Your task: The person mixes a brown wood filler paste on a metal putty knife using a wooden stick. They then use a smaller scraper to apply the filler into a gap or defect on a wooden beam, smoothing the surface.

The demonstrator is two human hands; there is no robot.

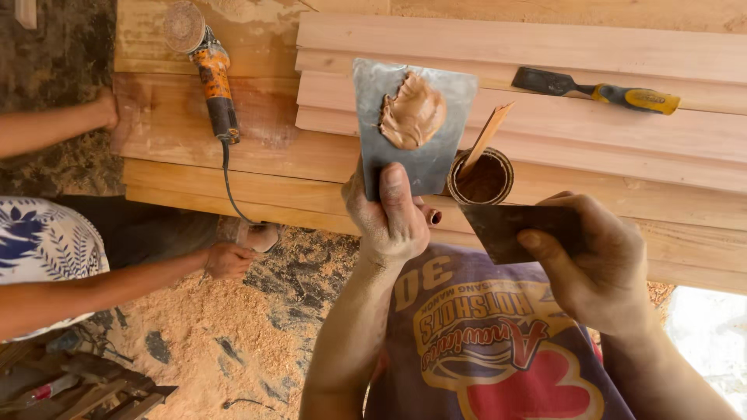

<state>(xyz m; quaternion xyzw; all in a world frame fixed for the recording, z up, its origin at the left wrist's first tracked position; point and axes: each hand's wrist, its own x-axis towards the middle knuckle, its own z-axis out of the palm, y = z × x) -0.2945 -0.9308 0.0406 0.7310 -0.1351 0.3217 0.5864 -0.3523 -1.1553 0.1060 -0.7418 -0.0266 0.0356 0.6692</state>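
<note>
Right hand (603, 268), lower right of frame, has its grip closed on a dark scraper blade (510, 229) just below the brown filler tin (480, 177), while the left hand (389, 218) at centre pinches a metal plate (436, 117) held flat to carry a putty dab (412, 113) above the plank surface (583, 124).

Pale planed boards (545, 47) lie side by side as a stepped stack, filling the upper part of the view, their long edges running left to right. Below the stack the floor (226, 334) is dark earth under a thick spread of light sawdust, with darker patches showing through. Left of the stack the ground looks bare and dark. Bright daylight burns in beneath the stack's right end.
</note>
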